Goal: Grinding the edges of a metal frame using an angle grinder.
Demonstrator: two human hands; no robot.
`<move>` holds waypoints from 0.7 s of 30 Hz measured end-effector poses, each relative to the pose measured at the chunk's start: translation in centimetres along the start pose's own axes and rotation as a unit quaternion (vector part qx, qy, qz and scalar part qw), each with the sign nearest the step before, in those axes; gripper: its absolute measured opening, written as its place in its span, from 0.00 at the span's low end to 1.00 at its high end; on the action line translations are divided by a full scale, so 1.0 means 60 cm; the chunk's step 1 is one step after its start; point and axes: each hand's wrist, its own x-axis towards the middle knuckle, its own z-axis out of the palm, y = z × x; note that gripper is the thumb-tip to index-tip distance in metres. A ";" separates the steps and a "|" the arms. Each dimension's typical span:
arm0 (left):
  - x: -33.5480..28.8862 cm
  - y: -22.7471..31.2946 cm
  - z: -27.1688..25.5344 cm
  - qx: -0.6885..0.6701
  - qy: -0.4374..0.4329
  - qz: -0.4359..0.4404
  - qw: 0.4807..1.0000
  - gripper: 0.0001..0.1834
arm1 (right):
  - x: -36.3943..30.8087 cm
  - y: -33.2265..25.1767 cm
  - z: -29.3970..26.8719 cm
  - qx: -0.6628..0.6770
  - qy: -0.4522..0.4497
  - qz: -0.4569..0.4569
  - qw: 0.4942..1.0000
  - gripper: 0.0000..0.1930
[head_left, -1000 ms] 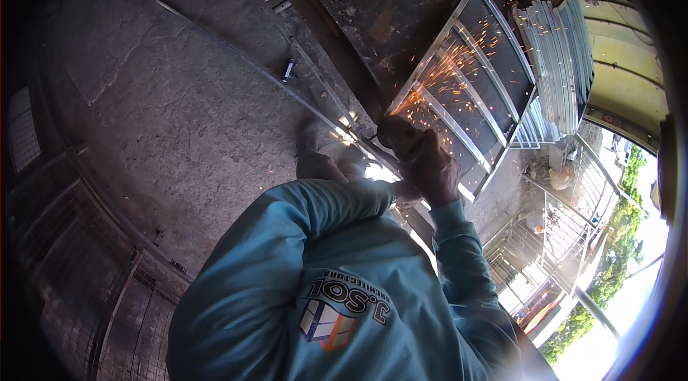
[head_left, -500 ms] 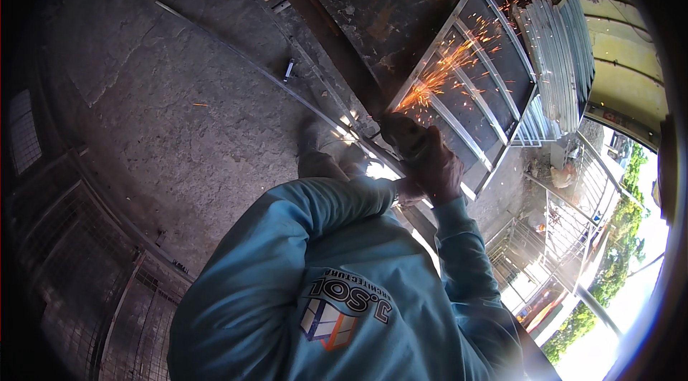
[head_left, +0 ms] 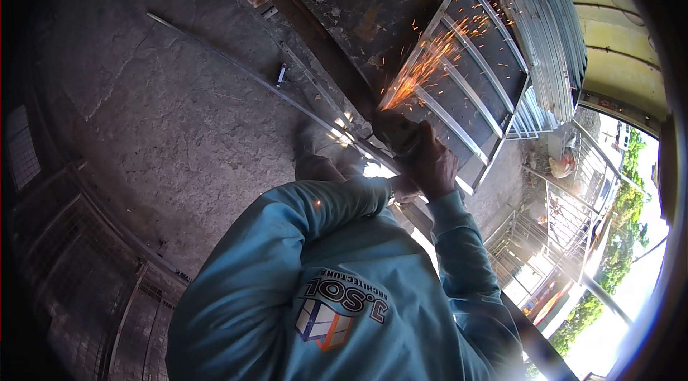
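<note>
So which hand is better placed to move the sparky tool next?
Probably the right hand: it's wrapped around the dark tool, close to where the sparks start. The left hand is partly hidden, so I can't tell its grip.

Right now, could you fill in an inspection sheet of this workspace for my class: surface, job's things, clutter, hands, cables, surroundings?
Surface: rough grey floor.
Job's things: dark handheld power tool, orange sparks streaming from its far end across the view of a slatted metal frame.
Clutter: long thin bar; small pale object beside it.
Hands: right hand grips the tool; left hand partly hidden, grip unclear.
Cables: nothing clearly seen.
Surroundings: corrugated sheets, yellow panelling, sunlit foliage.
</note>
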 end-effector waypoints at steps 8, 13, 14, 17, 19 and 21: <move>-0.015 0.028 0.022 -0.028 0.029 0.021 0.999 0.17 | -0.002 0.002 0.000 0.033 -0.004 -0.016 0.999 0.33; -0.057 0.134 0.099 0.018 -0.010 0.010 1.000 0.19 | -0.016 0.026 0.002 0.006 0.006 0.082 0.997 0.39; -0.054 0.128 0.099 0.016 -0.010 0.010 1.000 0.19 | -0.025 0.033 0.003 0.025 0.027 0.079 0.996 0.36; -0.029 0.059 0.071 0.008 -0.018 -0.009 1.000 0.21 | -0.035 0.038 0.005 0.048 0.042 0.068 0.996 0.33; 0.008 -0.056 -0.019 0.002 -0.020 0.101 0.995 0.22 | -0.025 0.010 -0.001 0.050 0.028 0.031 0.998 0.33; 0.012 -0.051 -0.011 0.016 -0.017 0.066 0.998 0.23 | -0.023 0.005 0.001 0.061 0.051 0.006 0.997 0.30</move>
